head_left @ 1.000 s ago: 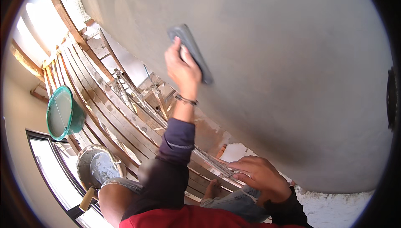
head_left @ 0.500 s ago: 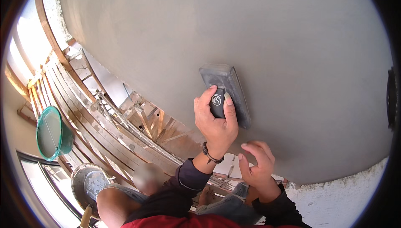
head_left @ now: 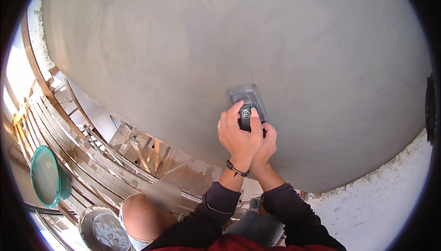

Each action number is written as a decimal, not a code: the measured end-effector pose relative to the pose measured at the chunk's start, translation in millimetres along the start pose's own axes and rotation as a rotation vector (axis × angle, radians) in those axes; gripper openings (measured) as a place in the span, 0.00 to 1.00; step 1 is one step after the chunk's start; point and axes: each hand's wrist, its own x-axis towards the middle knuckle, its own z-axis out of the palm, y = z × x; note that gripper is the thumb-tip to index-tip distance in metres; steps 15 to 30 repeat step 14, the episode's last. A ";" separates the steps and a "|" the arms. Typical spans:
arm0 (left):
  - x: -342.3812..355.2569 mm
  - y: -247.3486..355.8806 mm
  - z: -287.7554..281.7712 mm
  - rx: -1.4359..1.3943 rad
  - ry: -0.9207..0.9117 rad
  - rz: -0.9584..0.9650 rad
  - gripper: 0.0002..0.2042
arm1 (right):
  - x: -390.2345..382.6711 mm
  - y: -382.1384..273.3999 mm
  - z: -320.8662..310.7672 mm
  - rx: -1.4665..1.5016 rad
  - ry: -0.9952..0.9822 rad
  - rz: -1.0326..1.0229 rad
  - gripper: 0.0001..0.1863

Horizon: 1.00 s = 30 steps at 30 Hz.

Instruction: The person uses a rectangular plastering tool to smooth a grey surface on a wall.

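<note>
A dark grey plastering float [head_left: 253, 95] lies with its face against the smooth grey plastered wall [head_left: 151, 44]. My left hand [head_left: 240, 137], with a dark cord bracelet at the wrist, is closed round the float's black handle, thumb and index finger along its top. Close against it, my right hand [head_left: 267, 146] has its fingers curled at the lower end of the float. Part of the right hand is hidden behind the left one, so its full grip does not show.
At the left runs a scaffold of wooden planks [head_left: 80, 161]. On it stand a green bucket [head_left: 64, 186] of greyish liquid and a mortar-smeared bucket [head_left: 85, 223]. Timber pieces [head_left: 144, 157] lie below the wall. A rough white surface [head_left: 367, 209] borders the plaster at lower right.
My right hand has come up from apart to join the left at the float. The float has shifted slightly down the view and looks more foreshortened. The view has also shifted.
</note>
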 end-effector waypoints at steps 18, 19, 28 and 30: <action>130.4 -35.3 -129.4 -0.871 0.835 -0.185 0.12 | 343.8 -91.9 -115.6 -0.349 0.551 -0.142 0.35; 130.4 -35.3 -129.4 -0.871 0.835 -0.185 0.12 | 343.8 -91.9 -115.6 -0.349 0.551 -0.142 0.35; 130.4 -35.3 -129.4 -0.871 0.835 -0.185 0.12 | 343.8 -91.9 -115.6 -0.349 0.551 -0.142 0.35; 130.4 -35.3 -129.4 -0.871 0.835 -0.185 0.12 | 343.8 -91.9 -115.6 -0.349 0.551 -0.142 0.35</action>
